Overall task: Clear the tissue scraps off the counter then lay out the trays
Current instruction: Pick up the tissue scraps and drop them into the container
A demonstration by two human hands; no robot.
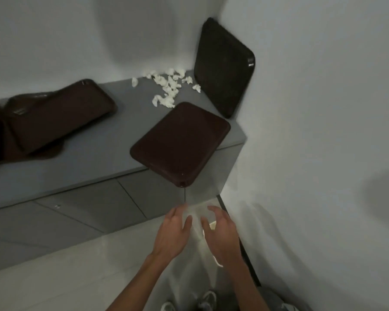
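Several white tissue scraps (167, 88) lie scattered on the grey counter (112, 140) near the back corner. One dark brown tray (180, 142) lies flat with a corner sticking out over the counter's front edge. Another tray (222, 66) leans upright against the right wall. More trays (58, 115) overlap in a loose pile at the left. Below the counter's edge my left hand (173, 234) and right hand (221, 237) face each other around a blurred clear plastic bag (197, 217). My left fingers are spread loosely at its side. My right fingers curl round it, with something white by the thumb.
White walls close the corner behind and to the right of the counter. Grey cabinet fronts (81, 212) run under the counter. The pale floor (99, 270) lies below, and my shoes (208, 300) show at the bottom.
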